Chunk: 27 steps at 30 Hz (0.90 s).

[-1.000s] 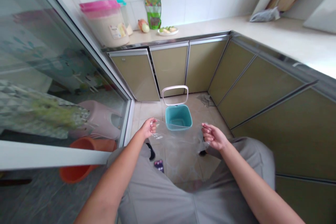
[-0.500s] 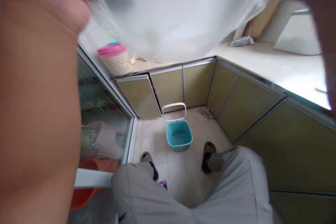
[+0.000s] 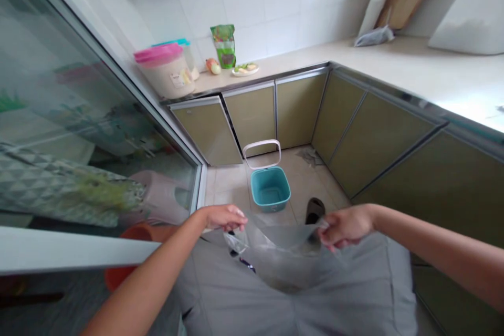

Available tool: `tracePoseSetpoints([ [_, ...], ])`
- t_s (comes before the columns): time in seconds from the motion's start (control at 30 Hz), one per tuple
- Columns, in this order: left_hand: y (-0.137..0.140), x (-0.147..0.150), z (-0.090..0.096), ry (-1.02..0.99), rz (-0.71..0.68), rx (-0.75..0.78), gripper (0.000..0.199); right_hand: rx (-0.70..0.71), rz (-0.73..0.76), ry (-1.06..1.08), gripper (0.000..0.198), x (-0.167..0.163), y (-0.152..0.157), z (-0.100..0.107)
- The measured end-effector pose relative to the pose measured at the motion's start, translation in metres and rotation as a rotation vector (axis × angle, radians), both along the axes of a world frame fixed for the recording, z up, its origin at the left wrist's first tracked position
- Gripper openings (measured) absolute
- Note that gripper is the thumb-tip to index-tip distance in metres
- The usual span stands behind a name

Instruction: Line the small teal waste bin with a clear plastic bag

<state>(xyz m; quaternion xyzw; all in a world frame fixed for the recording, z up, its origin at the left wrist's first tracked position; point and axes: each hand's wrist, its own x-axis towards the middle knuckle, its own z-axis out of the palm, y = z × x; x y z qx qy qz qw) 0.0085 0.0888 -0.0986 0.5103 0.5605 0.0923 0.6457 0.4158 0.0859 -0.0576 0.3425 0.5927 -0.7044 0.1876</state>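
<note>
Presently, both hands are occupied: the left hand (image 3: 224,216) pinches one side of a clear plastic bag (image 3: 283,265) between thumb and fingers, and the right hand (image 3: 348,224) grips the other side. The bag hangs between them, in front of the grey trousers (image 3: 338,294), with its upper edge sagging in the middle. As I judge, this thin film is the weakest point. If the hands pull apart too strongly, it could stretch or tear near the pinched places. If one side slips from the fingers, the edge could fold together, and the two layers may cling. Because the film is so transparent, I cannot tell whether its mouth is well separated.

Beyond the hands, the blue bucket (image 3: 270,178) stands upright on the floor tiles (image 3: 228,181), apart from the bag, with its pale handle (image 3: 261,143) raised at the far side. A loose corner of film could catch on this handle, if it swings that way. Also a slipper (image 3: 315,209) is near the bucket; a careless step may push the bucket and tilt it.

Farther away, on the bench (image 3: 311,54), the plate (image 3: 247,73) and the pink-lidded tub (image 3: 167,76) are well apart from the hands, so I see little danger for them.
</note>
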Motion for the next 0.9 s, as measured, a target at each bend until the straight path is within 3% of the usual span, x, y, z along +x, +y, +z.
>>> tracePoseSetpoints([
  [0.1,0.026,-0.012,0.028,-0.182,0.090,-0.128,0.037,0.012,-0.300,0.037,0.042,0.005,0.024,0.022],
  [0.2,0.049,-0.016,0.058,-0.290,0.285,-0.015,0.025,0.076,-0.511,0.058,0.047,0.004,0.047,0.043],
  [0.27,0.060,-0.018,0.079,-0.348,0.333,0.058,0.019,0.150,-0.621,0.098,0.046,0.003,0.062,0.058],
  [0.37,0.072,-0.020,0.108,-0.415,0.333,0.147,0.031,0.240,-0.728,0.166,0.039,-0.001,0.084,0.081],
  [0.53,0.083,-0.024,0.146,-0.457,0.349,0.249,0.054,0.331,-0.773,0.191,0.032,-0.009,0.112,0.115],
  [0.7,0.081,-0.019,0.155,-0.515,0.320,0.305,0.061,0.517,-0.807,0.137,0.044,-0.017,0.128,0.113],
  [0.9,0.074,-0.013,0.130,-0.412,0.355,0.344,0.082,0.835,-0.831,0.047,0.056,-0.027,0.131,0.079],
])
